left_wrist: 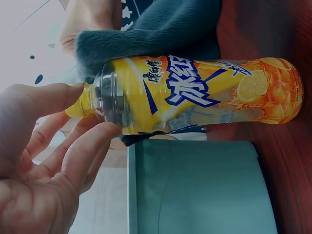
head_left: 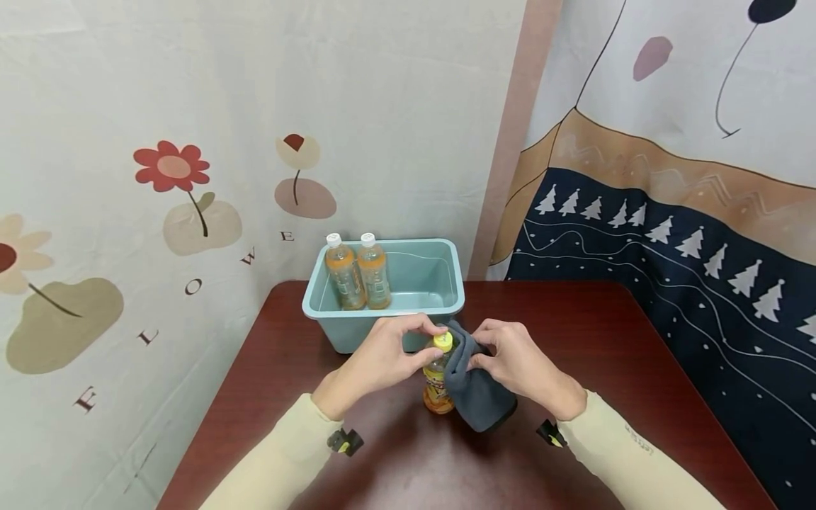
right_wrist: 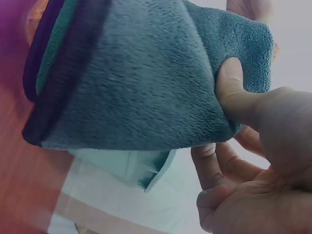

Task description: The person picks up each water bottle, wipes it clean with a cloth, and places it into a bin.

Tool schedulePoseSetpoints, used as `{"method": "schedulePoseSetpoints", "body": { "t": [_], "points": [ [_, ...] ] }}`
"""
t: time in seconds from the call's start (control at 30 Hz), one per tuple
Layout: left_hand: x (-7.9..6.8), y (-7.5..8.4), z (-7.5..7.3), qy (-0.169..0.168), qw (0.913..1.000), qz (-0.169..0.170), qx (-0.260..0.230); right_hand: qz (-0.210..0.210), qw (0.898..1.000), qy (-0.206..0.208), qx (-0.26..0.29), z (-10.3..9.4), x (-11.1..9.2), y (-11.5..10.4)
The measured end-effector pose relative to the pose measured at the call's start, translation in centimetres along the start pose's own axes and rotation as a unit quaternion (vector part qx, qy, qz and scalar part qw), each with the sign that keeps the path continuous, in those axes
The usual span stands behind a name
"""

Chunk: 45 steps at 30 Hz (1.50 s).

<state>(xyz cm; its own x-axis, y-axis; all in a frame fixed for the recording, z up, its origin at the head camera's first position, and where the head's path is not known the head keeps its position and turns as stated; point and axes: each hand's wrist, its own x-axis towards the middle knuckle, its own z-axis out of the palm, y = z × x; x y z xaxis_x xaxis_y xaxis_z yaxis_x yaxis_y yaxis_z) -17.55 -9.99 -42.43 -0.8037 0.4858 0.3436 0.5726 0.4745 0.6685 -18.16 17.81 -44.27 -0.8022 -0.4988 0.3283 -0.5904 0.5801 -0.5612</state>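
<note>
A bottle of orange-coloured drink with a yellow label point(left_wrist: 185, 95) and a yellow cap point(head_left: 444, 341) stands upright on the table, in front of the bin. My left hand point(head_left: 392, 354) pinches it at the top, fingers and thumb about the cap and neck. From the right, my right hand point(head_left: 519, 361) holds a folded dark grey-blue cloth point(head_left: 478, 400) between thumb and fingers. The cloth point(right_wrist: 141, 83) hangs down against the bottle's side and covers part of it. In the left wrist view the label faces the camera.
Just behind the hands is a light blue plastic bin point(head_left: 357, 334). Two white-capped bottles, one at the left point(head_left: 345, 276) and one beside it point(head_left: 375, 276), stand inside its left part. Beneath everything lies a dark red-brown table point(head_left: 268, 375), with patterned curtains point(head_left: 408, 120) behind.
</note>
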Motion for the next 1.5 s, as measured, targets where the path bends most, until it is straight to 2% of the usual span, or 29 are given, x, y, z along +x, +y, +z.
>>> {"method": "schedulePoseSetpoints", "body": {
  "t": [0.17, 0.43, 0.63, 0.73, 0.87, 1.0, 1.23, 1.5],
  "points": [
    [-0.1, -0.1, 0.0, 0.003, 1.0000, 0.001, 0.000, -0.005, 0.999, -0.018, -0.029, 1.3, -0.2, 1.2],
    [0.0, -0.3, 0.1, 0.006, 0.9998, 0.013, 0.012, -0.006, 0.992, -0.068, -0.101, 5.3, -0.8, 3.2],
    [0.0, -0.2, 0.2, 0.003, 0.9998, 0.013, 0.016, 0.014, 0.988, -0.102, -0.113, 7.1, -0.9, 4.5],
    [-0.1, 0.0, 0.2, 0.004, 0.9998, 0.013, 0.017, 0.011, 0.988, -0.118, -0.097, 7.3, -0.8, 5.0],
    [-0.1, 0.0, 0.3, 0.005, 0.9997, 0.016, 0.016, 0.017, 0.991, -0.129, -0.034, 7.1, -0.7, 5.3],
    [-0.1, 0.1, 0.5, 0.007, 0.9998, 0.017, 0.011, 0.029, 0.993, -0.112, 0.007, 6.4, -0.6, 5.2],
    [0.0, 0.3, 0.3, 0.008, 0.9999, 0.014, 0.004, 0.041, 0.997, -0.066, 0.010, 4.1, -0.4, 3.8],
    [0.0, -0.1, 0.2, 0.006, 1.0000, 0.000, -0.008, 0.033, 0.999, -0.024, 0.028, 0.7, -0.3, 1.6]
  ]
}}
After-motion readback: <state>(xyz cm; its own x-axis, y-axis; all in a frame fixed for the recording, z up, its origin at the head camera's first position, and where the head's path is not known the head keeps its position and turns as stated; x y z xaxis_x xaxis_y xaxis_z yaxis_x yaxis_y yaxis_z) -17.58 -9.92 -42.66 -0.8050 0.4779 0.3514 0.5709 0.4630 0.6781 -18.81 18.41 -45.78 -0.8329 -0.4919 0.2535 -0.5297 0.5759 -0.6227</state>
